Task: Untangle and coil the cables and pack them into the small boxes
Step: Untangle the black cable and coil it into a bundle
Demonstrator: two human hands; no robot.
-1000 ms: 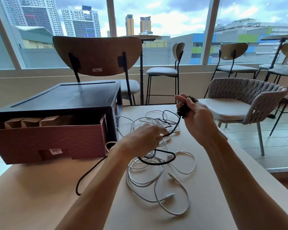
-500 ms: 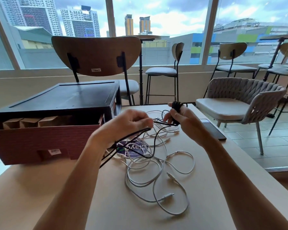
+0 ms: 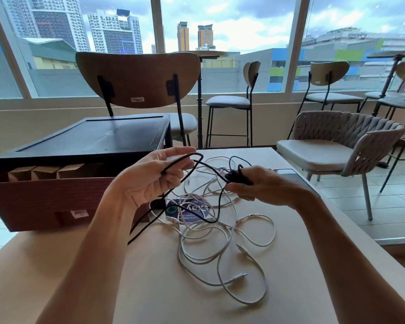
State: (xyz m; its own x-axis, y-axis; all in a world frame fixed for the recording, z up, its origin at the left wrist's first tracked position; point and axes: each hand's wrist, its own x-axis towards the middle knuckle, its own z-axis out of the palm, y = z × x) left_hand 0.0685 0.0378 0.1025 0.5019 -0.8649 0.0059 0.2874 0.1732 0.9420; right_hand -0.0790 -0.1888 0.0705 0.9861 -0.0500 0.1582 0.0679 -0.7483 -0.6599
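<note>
I see a beige table (image 3: 68, 265) beside wide windows, with chairs beyond it. At far left sits a red carton (image 3: 45, 199) holding small boxes (image 3: 45, 170) under a black stand (image 3: 98, 139). My left hand (image 3: 150, 178) is raised palm-up, fingers loosely curled around a loop of the black cable (image 3: 187, 160). White cables (image 3: 222, 244) lie tangled at table centre. My right hand (image 3: 264, 185) clenches the cable's coiled bundle (image 3: 237, 176), above a phone (image 3: 290, 175).
</note>
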